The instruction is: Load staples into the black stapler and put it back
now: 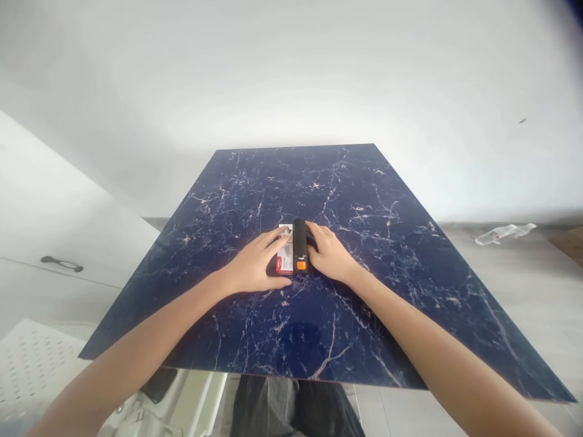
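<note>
A black stapler (299, 246) with an orange end lies in the middle of the dark blue marbled table (364, 200). Just to its left lies a small white and red box (285, 260). My left hand (255, 267) rests flat on the table with its fingers laid over the box and touching it. My right hand (328, 254) rests against the right side of the stapler, fingers curled along it. Neither thing is lifted off the table.
A clear plastic bottle (503, 232) lies on the floor at the right. A white cabinet with a dark handle (61, 263) stands at the left, and a white perforated surface (31, 358) is at the lower left. A white wall is behind the table.
</note>
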### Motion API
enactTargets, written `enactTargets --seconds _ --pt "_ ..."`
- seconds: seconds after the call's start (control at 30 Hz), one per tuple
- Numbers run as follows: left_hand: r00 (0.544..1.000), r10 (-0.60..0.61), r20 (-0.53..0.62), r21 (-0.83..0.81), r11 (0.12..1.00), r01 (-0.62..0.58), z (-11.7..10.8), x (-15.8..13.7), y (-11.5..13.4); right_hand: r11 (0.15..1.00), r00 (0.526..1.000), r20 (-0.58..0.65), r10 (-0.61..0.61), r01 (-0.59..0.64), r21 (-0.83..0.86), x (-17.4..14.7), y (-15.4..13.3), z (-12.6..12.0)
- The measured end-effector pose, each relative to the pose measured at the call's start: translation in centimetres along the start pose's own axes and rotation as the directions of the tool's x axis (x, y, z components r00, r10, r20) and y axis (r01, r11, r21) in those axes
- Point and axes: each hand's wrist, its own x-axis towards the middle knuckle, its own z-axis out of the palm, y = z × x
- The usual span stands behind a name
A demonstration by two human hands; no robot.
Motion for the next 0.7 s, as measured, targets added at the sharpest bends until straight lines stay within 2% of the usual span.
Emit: enactTargets --seconds 0.2,0.33,0.4,0.47,0.57,0.7 --pt "0.985 -0.129 -0.115 -0.029 0.992 0.126 2.1 0.7 2.9 0.998 0.999 -0.047 0.011 -0.014 -0.064 -0.3 -0.9 0.3" --pt "0.982 -0.123 -0.145 -0.048 0.992 0.118 1.8 1.1 3.2 0.997 0.998 -0.052 0.037 -0.040 -0.069 -0.3 -1.2 0.1" --pt "0.993 -0.073 -0.090 -0.066 0.996 0.067 0.7 1.0 2.5 0.996 0.998 -0.045 0.052 -0.055 -0.065 -0.3 -1.1 -0.3" --pt "1.000 0.003 0.014 -0.094 0.996 -0.002 -0.7 0.9 1.3 0.997 0.998 -0.016 0.054 -0.055 -0.060 -0.2 -0.9 -0.9" --pt "0.986 0.084 0.146 -0.109 0.992 -0.068 -2.6 0.5 -0.6 0.999 0.997 0.073 0.020 -0.017 -0.039 -0.3 -0.4 -1.9" --pt "0.986 0.050 0.160 -0.064 0.997 -0.040 -3.9 -0.2 -2.1 1.000 0.990 0.140 -0.020 0.022 -0.011 -0.4 -0.1 -2.6"
